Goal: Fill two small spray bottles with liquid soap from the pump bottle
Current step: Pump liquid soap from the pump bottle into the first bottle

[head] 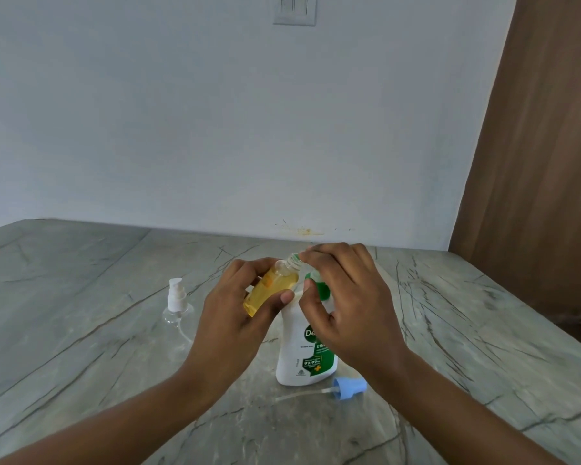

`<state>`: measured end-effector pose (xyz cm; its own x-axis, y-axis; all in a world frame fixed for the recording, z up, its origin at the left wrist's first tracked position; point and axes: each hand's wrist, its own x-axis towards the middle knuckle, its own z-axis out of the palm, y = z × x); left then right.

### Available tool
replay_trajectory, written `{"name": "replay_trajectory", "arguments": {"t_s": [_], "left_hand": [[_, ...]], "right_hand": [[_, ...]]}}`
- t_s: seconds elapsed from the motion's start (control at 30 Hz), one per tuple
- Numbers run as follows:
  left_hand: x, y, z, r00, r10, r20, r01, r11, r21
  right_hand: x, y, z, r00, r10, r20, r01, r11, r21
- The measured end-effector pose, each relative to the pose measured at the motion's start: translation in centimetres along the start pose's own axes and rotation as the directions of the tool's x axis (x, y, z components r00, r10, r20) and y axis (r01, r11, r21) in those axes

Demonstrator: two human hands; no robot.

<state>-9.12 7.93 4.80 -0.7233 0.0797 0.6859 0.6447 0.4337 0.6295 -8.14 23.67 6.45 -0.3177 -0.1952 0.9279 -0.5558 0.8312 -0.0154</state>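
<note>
With the left hand [235,307] gripping the tilted, uncapped small clear amber-filled spray bottle [272,290] and the right hand [346,297] curled over the head of the white-and-green plastic pump bottle [302,357], a misaimed squirt could miss the narrow neck and slick the grey marbled counter [81,330].

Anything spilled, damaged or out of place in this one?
A yellowish splatter stain marks the wall just above the table edge. No spill shows on the table. The blue spray cap lies on its side beside the pump bottle, as expected while filling.
</note>
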Motion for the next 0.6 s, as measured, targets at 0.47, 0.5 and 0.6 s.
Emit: {"name": "replay_trajectory", "arguments": {"t_s": [0.47, 0.5, 0.6], "left_hand": [[-0.28, -0.49, 0.04, 1.0, 0.004, 0.016, -0.005, 1.0, 0.027], [-0.3, -0.54, 0.08, 1.0, -0.002, 0.018, 0.001, 1.0, 0.031], [-0.32, -0.71, 0.18, 1.0, -0.01, 0.027, 0.009, 0.999, 0.043]], "right_hand": [[-0.76, -0.08, 0.78, 0.997, -0.009, -0.078, 0.009, 1.0, 0.004], [-0.81, -0.1, 0.84, 0.997, -0.012, -0.077, 0.012, 1.0, -0.002], [-0.78, -0.08, 0.9, 0.997, -0.011, -0.072, 0.01, 1.0, -0.01]]}}
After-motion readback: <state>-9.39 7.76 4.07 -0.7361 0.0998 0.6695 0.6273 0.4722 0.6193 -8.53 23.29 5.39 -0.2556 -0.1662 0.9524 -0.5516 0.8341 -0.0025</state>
